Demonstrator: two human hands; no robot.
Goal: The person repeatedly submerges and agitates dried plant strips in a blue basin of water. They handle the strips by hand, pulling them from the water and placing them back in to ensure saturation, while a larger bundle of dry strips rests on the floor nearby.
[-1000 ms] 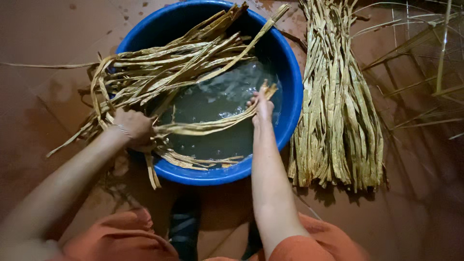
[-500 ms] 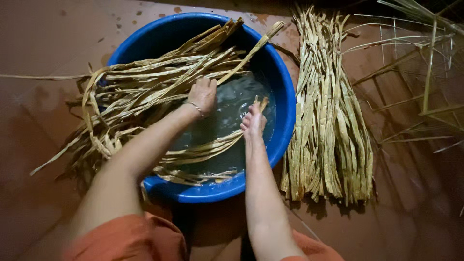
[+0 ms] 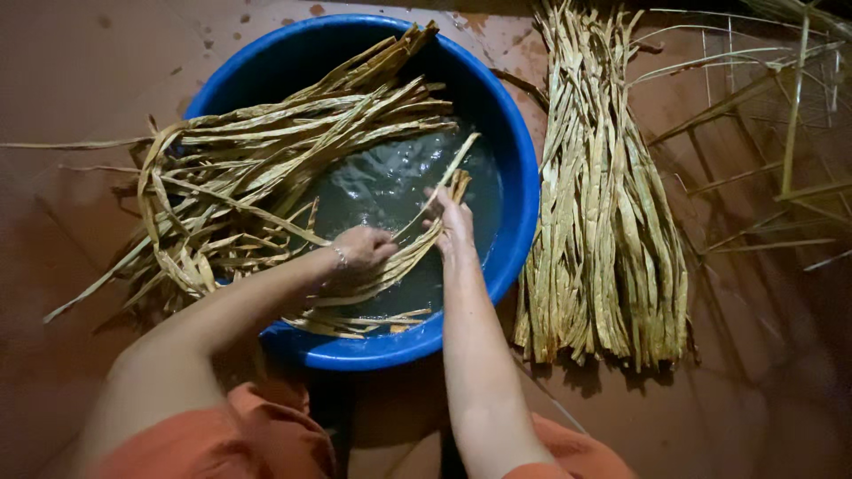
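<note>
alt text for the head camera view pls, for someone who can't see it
Seen from above, a person's left hand and right hand grip pale dried strips over murky water in a blue basin on a reddish-brown floor. More strips drape over the basin's left rim, and a flat bundle lies on the floor to its right.

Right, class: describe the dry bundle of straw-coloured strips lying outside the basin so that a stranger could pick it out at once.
Start at the big round blue plastic basin of dark water on the reddish-brown floor. Just outside its right rim lies a long flat bundle of pale straw-coloured strips, straight and side by side. Unlike the bent, tangled strips draped over the basin's left rim, it lies wholly outside the basin, with neither hand on it.
</note>
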